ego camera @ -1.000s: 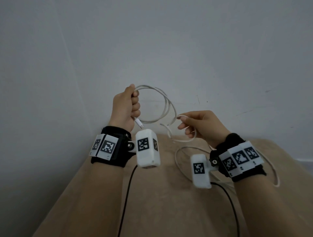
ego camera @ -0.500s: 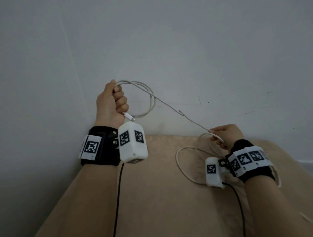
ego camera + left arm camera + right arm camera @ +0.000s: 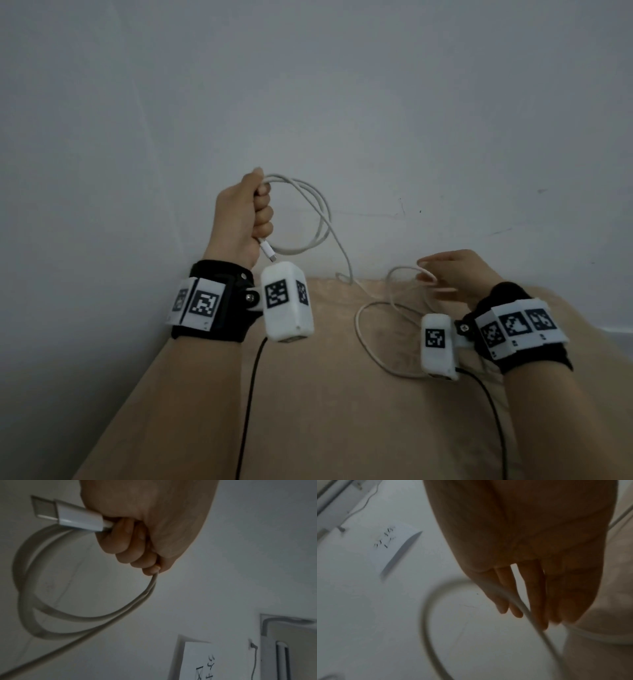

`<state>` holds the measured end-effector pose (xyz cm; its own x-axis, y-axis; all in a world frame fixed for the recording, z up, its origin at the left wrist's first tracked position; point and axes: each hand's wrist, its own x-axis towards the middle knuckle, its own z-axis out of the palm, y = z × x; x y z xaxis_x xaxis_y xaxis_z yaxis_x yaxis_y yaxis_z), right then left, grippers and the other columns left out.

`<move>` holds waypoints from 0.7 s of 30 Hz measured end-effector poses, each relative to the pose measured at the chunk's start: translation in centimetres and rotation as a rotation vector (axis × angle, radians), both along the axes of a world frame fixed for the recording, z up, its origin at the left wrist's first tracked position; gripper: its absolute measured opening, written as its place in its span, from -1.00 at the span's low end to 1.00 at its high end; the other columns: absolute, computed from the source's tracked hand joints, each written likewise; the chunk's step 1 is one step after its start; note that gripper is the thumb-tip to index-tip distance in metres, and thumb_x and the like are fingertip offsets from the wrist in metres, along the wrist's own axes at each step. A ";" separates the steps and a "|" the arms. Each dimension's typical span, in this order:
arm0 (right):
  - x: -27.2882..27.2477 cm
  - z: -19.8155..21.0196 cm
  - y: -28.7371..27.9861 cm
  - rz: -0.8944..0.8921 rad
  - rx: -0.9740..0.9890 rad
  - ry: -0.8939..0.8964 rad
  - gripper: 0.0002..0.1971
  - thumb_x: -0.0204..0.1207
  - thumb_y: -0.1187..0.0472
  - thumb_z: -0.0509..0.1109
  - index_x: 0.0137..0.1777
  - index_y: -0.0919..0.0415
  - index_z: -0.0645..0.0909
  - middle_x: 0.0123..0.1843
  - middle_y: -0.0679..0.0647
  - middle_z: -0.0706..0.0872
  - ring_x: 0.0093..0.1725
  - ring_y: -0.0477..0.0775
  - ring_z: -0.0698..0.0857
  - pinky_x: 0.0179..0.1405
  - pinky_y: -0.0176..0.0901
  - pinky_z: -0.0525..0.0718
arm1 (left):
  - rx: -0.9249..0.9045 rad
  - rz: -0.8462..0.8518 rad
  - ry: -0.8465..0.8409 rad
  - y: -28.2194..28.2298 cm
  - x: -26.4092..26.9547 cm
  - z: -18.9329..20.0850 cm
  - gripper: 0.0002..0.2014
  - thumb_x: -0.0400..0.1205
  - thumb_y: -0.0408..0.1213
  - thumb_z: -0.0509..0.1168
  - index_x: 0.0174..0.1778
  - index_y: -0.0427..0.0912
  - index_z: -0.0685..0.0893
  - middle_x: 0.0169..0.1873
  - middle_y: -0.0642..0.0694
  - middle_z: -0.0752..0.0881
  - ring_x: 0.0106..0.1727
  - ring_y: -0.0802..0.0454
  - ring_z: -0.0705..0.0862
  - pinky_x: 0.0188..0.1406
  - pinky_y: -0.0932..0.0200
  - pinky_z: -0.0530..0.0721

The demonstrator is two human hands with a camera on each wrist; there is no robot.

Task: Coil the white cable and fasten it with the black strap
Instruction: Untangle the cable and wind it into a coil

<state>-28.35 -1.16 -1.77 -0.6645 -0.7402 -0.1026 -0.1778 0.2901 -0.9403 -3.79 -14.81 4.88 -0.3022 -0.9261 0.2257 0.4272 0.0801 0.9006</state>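
Head: left hand (image 3: pixel 245 219) fisted around coiled white cable (image 3: pixel 317 219), raised before wall; slack trails onto beige surface (image 3: pixel 342 428). Left wrist: connector (image 3: pixel 68 515) protrudes from fist. Right wrist: right hand (image 3: pixel 530 561) fingers extended, cable lying across them.

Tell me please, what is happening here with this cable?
A person is coiling a white cable. The left hand grips a couple of finished loops, with the plug sticking out below the fist. The right hand, fingers nearly straight, touches the slack over the beige surface. No black strap is visible.
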 end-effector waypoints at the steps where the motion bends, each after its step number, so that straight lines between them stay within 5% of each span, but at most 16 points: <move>1: -0.1 0.4 0.0 -0.026 -0.033 0.076 -0.88 0.60 0.28 0.34 0.00 0.26 0.70 -0.04 0.22 0.76 -0.04 0.13 0.69 -0.13 -0.09 0.67 | -0.013 0.007 -0.023 0.2 -0.2 0.0 -0.64 0.72 -0.17 0.15 -0.42 -0.08 0.37 -0.69 0.14 0.25 -0.72 0.24 0.12 -0.79 0.37 0.05; 4: 0.9 2.6 0.4 -0.046 -0.216 0.218 -0.88 0.59 0.29 0.33 -0.06 0.18 0.71 -0.01 0.22 0.79 0.05 0.17 0.72 0.13 0.01 0.70 | -0.034 0.011 -0.054 0.6 -0.7 0.0 -0.64 0.72 -0.18 0.16 -0.43 -0.09 0.38 -0.69 0.14 0.27 -0.72 0.24 0.13 -0.78 0.37 0.06; 8: 5.4 5.6 0.8 0.299 -0.435 -0.027 -0.89 0.58 0.40 0.33 0.03 0.38 0.66 -0.07 0.33 0.78 -0.18 0.17 0.80 -0.18 -0.15 0.81 | -0.048 0.020 -0.068 0.8 -1.1 -0.1 -0.64 0.72 -0.18 0.16 -0.43 -0.09 0.39 -0.70 0.15 0.28 -0.72 0.24 0.14 -0.79 0.37 0.07; 10: 7.0 5.5 0.1 0.470 -0.307 -0.037 -0.79 0.52 0.42 0.40 0.15 0.39 0.62 -0.02 0.32 0.79 -0.14 0.13 0.82 -0.14 -0.13 0.81 | -0.039 0.032 -0.048 0.7 -1.0 0.0 -0.64 0.72 -0.18 0.16 -0.43 -0.09 0.39 -0.70 0.15 0.26 -0.72 0.24 0.13 -0.79 0.37 0.07; 13: 7.8 3.4 -1.4 0.650 0.160 0.368 -0.67 0.41 0.27 0.54 0.19 0.23 0.69 0.03 0.12 0.82 0.02 0.02 0.79 0.13 -0.17 0.71 | -0.019 0.054 -0.007 0.5 -0.6 0.1 -0.64 0.72 -0.18 0.16 -0.43 -0.09 0.38 -0.69 0.14 0.25 -0.71 0.23 0.12 -0.77 0.36 0.06; 15: 7.6 2.0 -2.1 0.629 0.306 0.530 -0.79 0.40 0.22 0.55 0.02 0.22 0.78 -0.06 0.08 0.83 -0.02 0.01 0.77 0.09 -0.14 0.71 | -0.018 0.058 0.011 0.3 -0.1 0.1 -0.65 0.72 -0.18 0.16 -0.42 -0.09 0.38 -0.68 0.14 0.24 -0.70 0.23 0.12 -0.77 0.36 0.06; 18: 6.6 1.3 -2.2 0.543 0.168 0.337 -0.87 0.48 0.28 0.48 -0.11 0.35 0.80 -0.26 0.11 0.85 -0.21 0.06 0.80 -0.01 -0.05 0.79 | -0.049 0.041 0.008 0.0 0.4 0.2 -0.64 0.72 -0.18 0.17 -0.43 -0.08 0.36 -0.68 0.14 0.24 -0.69 0.23 0.11 -0.76 0.36 0.05; 21: 6.2 1.9 -1.8 0.438 -0.047 0.115 -0.83 0.57 0.31 0.39 -0.05 0.43 0.76 -0.40 0.06 0.77 -0.42 -0.03 0.72 -0.28 -0.19 0.78 | -0.143 -0.076 -0.067 0.3 0.6 0.3 -0.61 0.73 -0.18 0.17 -0.46 -0.07 0.33 -0.67 0.13 0.24 -0.69 0.23 0.11 -0.74 0.36 0.03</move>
